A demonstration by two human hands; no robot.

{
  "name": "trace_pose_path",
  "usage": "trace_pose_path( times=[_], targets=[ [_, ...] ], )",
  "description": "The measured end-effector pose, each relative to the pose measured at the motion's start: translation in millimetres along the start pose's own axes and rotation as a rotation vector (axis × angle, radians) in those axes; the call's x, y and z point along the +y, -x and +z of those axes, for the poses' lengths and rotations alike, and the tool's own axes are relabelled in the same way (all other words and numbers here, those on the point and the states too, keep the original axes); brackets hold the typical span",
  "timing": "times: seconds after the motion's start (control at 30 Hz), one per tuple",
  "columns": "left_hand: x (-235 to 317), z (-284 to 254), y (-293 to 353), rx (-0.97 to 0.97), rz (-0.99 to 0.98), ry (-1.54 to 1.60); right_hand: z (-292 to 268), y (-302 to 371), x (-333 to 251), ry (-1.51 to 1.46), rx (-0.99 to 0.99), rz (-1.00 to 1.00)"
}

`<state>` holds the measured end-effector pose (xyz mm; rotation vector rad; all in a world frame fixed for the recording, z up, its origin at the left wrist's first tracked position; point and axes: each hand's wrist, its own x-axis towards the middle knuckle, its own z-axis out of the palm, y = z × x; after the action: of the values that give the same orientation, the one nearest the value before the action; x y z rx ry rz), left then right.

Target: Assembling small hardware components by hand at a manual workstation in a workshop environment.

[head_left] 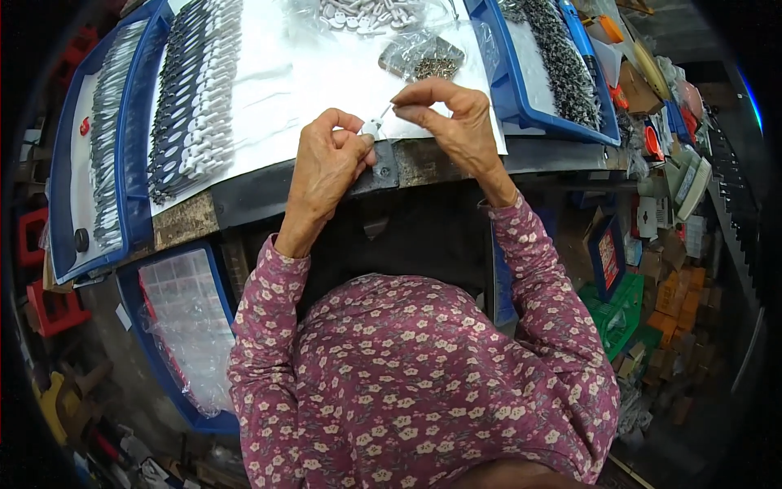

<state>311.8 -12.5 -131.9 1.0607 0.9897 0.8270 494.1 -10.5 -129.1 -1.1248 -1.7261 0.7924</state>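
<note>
My left hand is closed near the table's front edge. Between its thumb and fingers sits a small white plastic part, held just above a dark metal block fixed at the edge. To its right my right hand pinches a thin, light-coloured pin that slants down toward the white part. Whether the pin touches the part is too small to tell. Beyond the hands, a clear plastic bag and a heap of small brass-coloured pieces lie on the white sheet.
Dense rows of black and white parts lie left on the sheet. Blue trays flank the table, the right tray holding dark parts. Farther back is a pile of light parts. A blue bin with clear plastic boxes stands below left.
</note>
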Motion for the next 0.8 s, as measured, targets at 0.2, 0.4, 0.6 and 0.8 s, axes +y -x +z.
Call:
trace_pose_path(
  times=[0.2,0.4,0.6,0.8],
  targets=[
    [-11,-4,0,0.065,0.085,-0.146,19,4,-6,0.183,-0.019,-0.119],
    [-18,0,0,0.118,0.226,-0.259,23,3,-6,0.366,-0.004,-0.23],
    [-19,4,1,0.188,0.329,-0.455,25,4,-5,0.374,0.007,-0.241],
    [-18,9,4,0.221,0.443,-0.64,26,5,-1,0.372,0.022,-0.245]
  ],
)
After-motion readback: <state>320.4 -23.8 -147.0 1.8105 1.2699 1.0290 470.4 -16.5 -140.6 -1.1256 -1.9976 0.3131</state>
